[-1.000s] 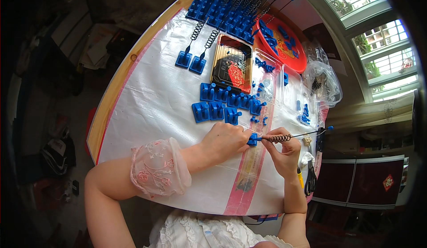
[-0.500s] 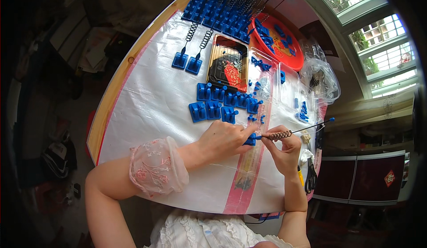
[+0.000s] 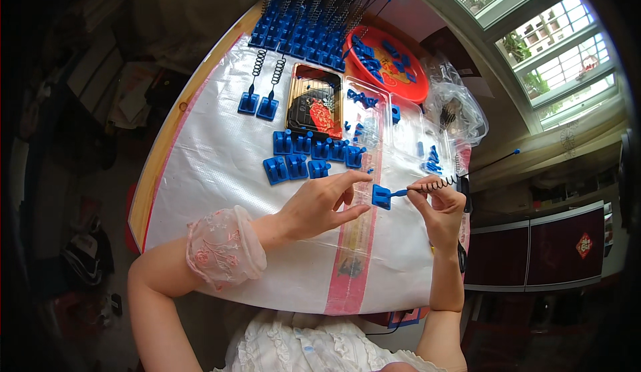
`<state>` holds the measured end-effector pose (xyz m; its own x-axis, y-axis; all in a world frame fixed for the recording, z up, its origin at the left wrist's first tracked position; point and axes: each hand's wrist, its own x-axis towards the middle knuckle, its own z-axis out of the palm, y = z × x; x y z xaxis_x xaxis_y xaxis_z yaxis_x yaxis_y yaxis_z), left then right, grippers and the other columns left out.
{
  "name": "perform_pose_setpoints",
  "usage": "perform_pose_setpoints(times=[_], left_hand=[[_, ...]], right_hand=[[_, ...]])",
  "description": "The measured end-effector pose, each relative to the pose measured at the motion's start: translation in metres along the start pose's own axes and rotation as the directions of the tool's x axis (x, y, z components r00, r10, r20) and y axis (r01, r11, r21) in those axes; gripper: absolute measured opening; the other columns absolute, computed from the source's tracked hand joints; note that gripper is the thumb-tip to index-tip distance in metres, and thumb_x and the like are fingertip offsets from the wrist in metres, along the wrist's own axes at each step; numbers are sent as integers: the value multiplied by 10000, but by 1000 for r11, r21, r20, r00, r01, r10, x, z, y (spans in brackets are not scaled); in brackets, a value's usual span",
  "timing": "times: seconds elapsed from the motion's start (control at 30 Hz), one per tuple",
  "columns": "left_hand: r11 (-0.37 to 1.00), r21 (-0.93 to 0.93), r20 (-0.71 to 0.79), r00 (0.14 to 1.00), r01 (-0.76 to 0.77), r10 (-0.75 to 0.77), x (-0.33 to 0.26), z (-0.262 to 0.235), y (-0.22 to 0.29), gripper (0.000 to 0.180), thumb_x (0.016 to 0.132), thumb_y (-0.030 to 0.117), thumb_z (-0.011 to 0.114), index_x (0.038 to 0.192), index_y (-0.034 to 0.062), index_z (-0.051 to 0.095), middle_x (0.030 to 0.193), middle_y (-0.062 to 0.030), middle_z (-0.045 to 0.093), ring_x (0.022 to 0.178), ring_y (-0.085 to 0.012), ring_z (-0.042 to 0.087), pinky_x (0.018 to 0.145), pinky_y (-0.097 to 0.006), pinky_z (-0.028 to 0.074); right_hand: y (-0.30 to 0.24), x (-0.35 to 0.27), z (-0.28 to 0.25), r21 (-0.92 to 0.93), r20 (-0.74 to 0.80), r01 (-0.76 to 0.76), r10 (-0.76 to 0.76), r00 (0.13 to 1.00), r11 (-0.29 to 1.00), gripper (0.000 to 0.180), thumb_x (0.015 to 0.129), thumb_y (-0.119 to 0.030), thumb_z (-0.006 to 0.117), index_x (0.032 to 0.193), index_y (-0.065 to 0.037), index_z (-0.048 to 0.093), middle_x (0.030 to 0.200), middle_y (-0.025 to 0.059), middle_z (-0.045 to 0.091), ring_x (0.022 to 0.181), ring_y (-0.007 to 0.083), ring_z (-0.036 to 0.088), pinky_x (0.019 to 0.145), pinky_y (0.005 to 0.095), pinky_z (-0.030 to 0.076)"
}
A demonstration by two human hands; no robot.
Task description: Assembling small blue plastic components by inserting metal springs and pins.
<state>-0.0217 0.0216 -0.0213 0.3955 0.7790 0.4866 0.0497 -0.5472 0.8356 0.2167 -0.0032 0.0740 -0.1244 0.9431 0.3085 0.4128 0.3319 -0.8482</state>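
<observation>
My right hand (image 3: 441, 205) pinches a spring-rod piece near the neck of its blue square base (image 3: 381, 197). A dark coil spring (image 3: 446, 182) runs past my fingers to a thin rod with a blue tip (image 3: 517, 151) at the upper right. My left hand (image 3: 324, 204) is empty, thumb and forefinger spread apart just left of the base and not touching it. Beyond it, several blue clip-like bases (image 3: 296, 166) stand in two rows. Farther back are two blue bases with springs attached (image 3: 248, 102) (image 3: 268, 108).
Many upright spring-rod pieces (image 3: 294, 38) crowd the table's far end. A black-and-gold tray (image 3: 292, 105) holds small parts. Beside it are clear plastic trays with blue bits (image 3: 433, 161). A red basin (image 3: 419, 93) and a plastic bag (image 3: 464, 122) stand at the far right.
My left hand has let go of the blue base and drawn back to the left. The spring-rod piece in my right hand now shows its base in full. The view has shifted slightly.
</observation>
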Motion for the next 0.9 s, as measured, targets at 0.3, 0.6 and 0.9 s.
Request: perform_pose_setpoints(times=[0.3,0.6,0.9], left_hand=[[830,-395,235,917,393,-323,-1,15,18,519,974,278,701,1388,44,492,1109,-94,654,946,-135,647,735,-270,559],[343,-736,469,805,583,-362,9,24,43,532,1039,216,606,1506,72,397,1318,-82,597,1211,-148,591,1034,-298,491],[423,-735,442,847,530,-295,-7,51,26,487,1039,216,609,1472,44,465,1276,-42,631,1178,-109,602,1045,-290,484]], right_hand=[[-13,0,-23,43,-35,-38,39,999,998,133,836,103,739,956,48,757,907,64,711,850,101,629,786,237,479],[-27,-4,-18,75,-40,11,-8,999,997,127,836,106,738,950,52,750,899,74,710,852,110,634,781,241,483],[-4,-33,-16,27,-48,-13,14,999,1000,150,824,95,751,959,28,755,907,51,704,800,84,570,731,240,442]])
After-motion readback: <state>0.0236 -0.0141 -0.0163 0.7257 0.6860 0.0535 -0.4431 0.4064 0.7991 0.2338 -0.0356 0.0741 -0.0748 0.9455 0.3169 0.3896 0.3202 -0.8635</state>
